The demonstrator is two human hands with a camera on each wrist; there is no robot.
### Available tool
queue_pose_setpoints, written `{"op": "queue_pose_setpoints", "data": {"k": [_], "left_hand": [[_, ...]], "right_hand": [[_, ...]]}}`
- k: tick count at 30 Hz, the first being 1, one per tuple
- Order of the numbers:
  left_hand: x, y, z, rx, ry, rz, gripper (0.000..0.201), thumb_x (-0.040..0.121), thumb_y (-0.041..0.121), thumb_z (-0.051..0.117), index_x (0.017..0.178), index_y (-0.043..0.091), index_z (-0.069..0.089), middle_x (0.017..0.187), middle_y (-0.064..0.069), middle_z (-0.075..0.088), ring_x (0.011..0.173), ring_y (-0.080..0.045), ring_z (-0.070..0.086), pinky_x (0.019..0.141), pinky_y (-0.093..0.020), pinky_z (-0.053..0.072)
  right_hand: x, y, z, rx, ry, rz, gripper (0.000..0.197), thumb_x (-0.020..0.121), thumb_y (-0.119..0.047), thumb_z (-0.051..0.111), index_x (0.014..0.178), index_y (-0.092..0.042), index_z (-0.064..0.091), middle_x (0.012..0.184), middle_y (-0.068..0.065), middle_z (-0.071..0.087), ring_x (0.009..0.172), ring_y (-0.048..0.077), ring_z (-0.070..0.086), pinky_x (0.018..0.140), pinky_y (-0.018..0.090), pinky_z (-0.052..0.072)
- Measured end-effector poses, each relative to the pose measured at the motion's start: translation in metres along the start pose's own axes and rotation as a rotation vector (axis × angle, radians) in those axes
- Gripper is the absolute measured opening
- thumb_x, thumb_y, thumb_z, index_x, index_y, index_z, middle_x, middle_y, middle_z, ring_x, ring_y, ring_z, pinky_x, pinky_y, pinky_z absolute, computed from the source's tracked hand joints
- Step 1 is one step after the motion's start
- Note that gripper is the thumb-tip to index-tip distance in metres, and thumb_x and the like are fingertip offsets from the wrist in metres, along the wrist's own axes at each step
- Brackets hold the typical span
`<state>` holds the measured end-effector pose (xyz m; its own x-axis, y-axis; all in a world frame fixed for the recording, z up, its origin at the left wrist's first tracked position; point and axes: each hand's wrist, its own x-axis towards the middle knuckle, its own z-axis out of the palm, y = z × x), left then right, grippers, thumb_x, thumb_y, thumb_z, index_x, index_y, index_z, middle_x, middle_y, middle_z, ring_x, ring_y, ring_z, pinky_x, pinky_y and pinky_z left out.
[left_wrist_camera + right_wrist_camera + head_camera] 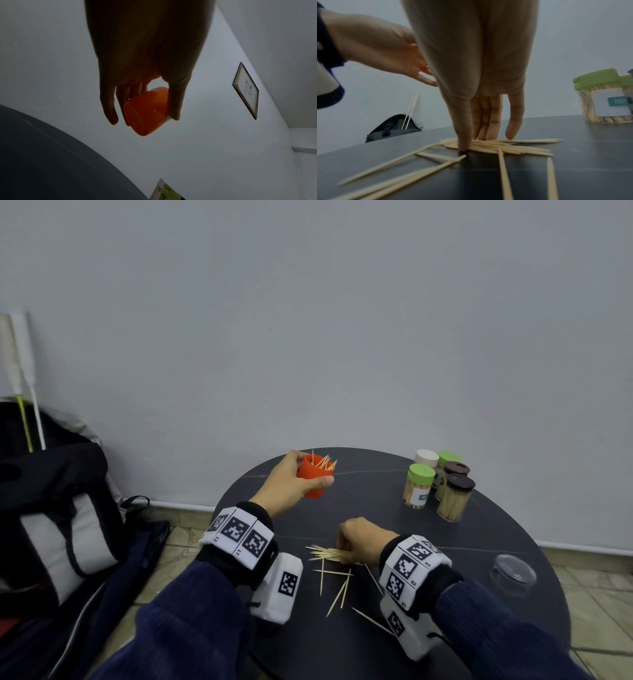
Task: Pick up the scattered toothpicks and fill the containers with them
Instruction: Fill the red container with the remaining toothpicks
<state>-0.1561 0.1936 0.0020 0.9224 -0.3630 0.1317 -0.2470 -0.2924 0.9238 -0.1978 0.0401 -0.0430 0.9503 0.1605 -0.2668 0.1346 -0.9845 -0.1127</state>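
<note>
My left hand grips an orange cup held above the far left part of the round dark table; several toothpicks stick out of its top. The left wrist view shows the cup from below, between thumb and fingers. My right hand is down on a bundle of toothpicks near the table's middle. In the right wrist view its thumb and fingers pinch the bundle from both sides. More toothpicks lie scattered nearer to me.
Several lidded jars full of toothpicks stand at the back right, among them a green-lidded one and a dark-lidded one. A clear round lid or dish lies at the right edge. A dark bag sits on the floor at the left.
</note>
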Motion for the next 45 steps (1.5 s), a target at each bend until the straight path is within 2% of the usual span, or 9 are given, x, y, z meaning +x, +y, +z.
{"op": "queue_pose_setpoints", "data": {"k": [6,12,15,20,27,33,37,41,45], "left_hand": [[0.000,0.002,0.000,0.015,0.000,0.006,0.065,0.082,0.026,0.070,0.135,0.012,0.035,0.136,-0.008,0.046,0.117,-0.020,0.048,0.090,-0.026,0.041],[0.001,0.003,0.002,0.024,-0.010,0.009,0.065,0.082,0.027,0.070,0.135,0.012,0.035,0.136,-0.008,0.046,0.120,-0.022,0.048,0.094,-0.030,0.043],[0.002,0.003,0.004,0.008,-0.018,0.013,0.065,0.081,0.027,0.070,0.134,0.011,0.035,0.135,-0.009,0.047,0.121,-0.024,0.049,0.098,-0.033,0.044],[0.003,0.002,0.005,-0.008,-0.023,0.017,0.064,0.081,0.025,0.071,0.132,0.012,0.036,0.133,-0.009,0.048,0.119,-0.023,0.049,0.096,-0.032,0.045],[0.006,0.003,0.007,-0.008,-0.032,0.022,0.064,0.081,0.026,0.071,0.132,0.012,0.036,0.133,-0.009,0.048,0.119,-0.024,0.049,0.098,-0.035,0.046],[0.005,0.003,0.008,-0.004,-0.042,0.034,0.062,0.082,0.025,0.070,0.132,0.013,0.036,0.133,-0.008,0.047,0.115,-0.020,0.048,0.094,-0.031,0.044],[0.006,0.004,0.010,-0.008,-0.059,0.030,0.062,0.081,0.025,0.070,0.132,0.013,0.036,0.133,-0.008,0.047,0.118,-0.022,0.049,0.098,-0.035,0.045],[0.006,0.004,0.013,-0.039,-0.083,0.038,0.060,0.081,0.024,0.071,0.129,0.013,0.037,0.132,-0.009,0.049,0.118,-0.023,0.050,0.098,-0.035,0.046],[0.009,0.005,0.018,-0.082,-0.093,0.042,0.054,0.080,0.025,0.072,0.123,0.017,0.038,0.130,-0.008,0.050,0.117,-0.023,0.051,0.099,-0.038,0.046]], "right_hand": [[0.000,-0.002,0.002,-0.047,-0.039,0.069,0.025,0.090,-0.018,0.059,0.108,-0.001,0.063,0.115,0.017,0.062,0.105,0.032,0.060,0.090,0.039,0.050],[-0.006,-0.002,-0.001,-0.106,-0.054,0.116,0.032,0.094,-0.020,0.053,0.116,0.004,0.057,0.122,0.020,0.056,0.110,0.035,0.056,0.086,0.037,0.047],[-0.006,0.001,-0.002,-0.112,-0.053,0.131,0.032,0.094,-0.020,0.054,0.117,0.003,0.057,0.123,0.020,0.055,0.111,0.035,0.056,0.088,0.038,0.047],[-0.005,0.006,-0.005,-0.099,-0.046,0.137,0.029,0.093,-0.016,0.054,0.118,0.000,0.057,0.123,0.019,0.055,0.111,0.035,0.056,0.091,0.039,0.047],[-0.006,0.013,-0.008,-0.050,0.040,0.162,0.030,0.091,-0.015,0.056,0.120,-0.005,0.058,0.123,0.016,0.054,0.111,0.033,0.056,0.091,0.038,0.048],[-0.007,0.021,-0.013,-0.016,0.102,0.196,0.031,0.091,-0.015,0.057,0.121,-0.006,0.058,0.123,0.016,0.054,0.112,0.032,0.056,0.093,0.037,0.048],[-0.010,0.029,-0.017,0.094,0.230,0.159,0.016,0.089,-0.013,0.059,0.103,-0.009,0.066,0.107,0.012,0.065,0.098,0.027,0.063,0.087,0.036,0.052],[-0.013,0.033,-0.028,0.318,0.530,0.114,0.006,0.086,-0.014,0.063,0.085,-0.017,0.067,0.086,0.005,0.072,0.083,0.019,0.067,0.083,0.036,0.053],[-0.020,0.033,-0.053,0.619,0.774,0.062,0.008,0.085,-0.008,0.064,0.078,-0.013,0.063,0.080,0.009,0.073,0.079,0.018,0.070,0.081,0.035,0.055]]}}
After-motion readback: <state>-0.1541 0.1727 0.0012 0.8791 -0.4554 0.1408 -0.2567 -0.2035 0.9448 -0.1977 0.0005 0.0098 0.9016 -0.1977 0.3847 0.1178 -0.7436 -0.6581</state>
